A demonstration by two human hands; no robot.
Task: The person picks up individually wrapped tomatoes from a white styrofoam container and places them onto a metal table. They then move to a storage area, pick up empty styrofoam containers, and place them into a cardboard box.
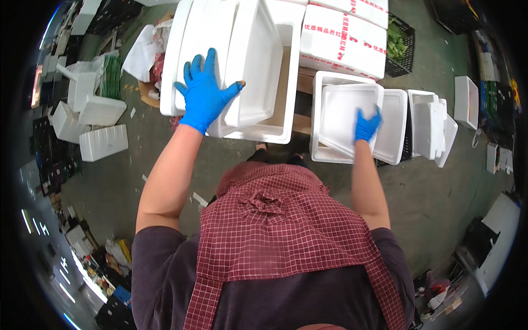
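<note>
My left hand (pixel 206 88), in a blue glove, lies with spread fingers on the side of a white foam box (pixel 231 62). That box is tilted among other pale foam pieces, partly over a larger open foam box (pixel 291 90). To the right, my right hand (pixel 367 125), gloved in blue and blurred, is at a white foam lid or shallow box (pixel 346 111), its fingers apart. This piece leans inside an open foam box (pixel 317 119). Whether the right hand touches it, I cannot tell.
Closed foam boxes with red print (pixel 342 41) stand ahead. A black crate of green leaves (pixel 406 53) is beyond them. More foam pieces (pixel 425 123) stand at the right. Several foam boxes (pixel 103 142) and a green crate (pixel 110 76) lie on the left floor.
</note>
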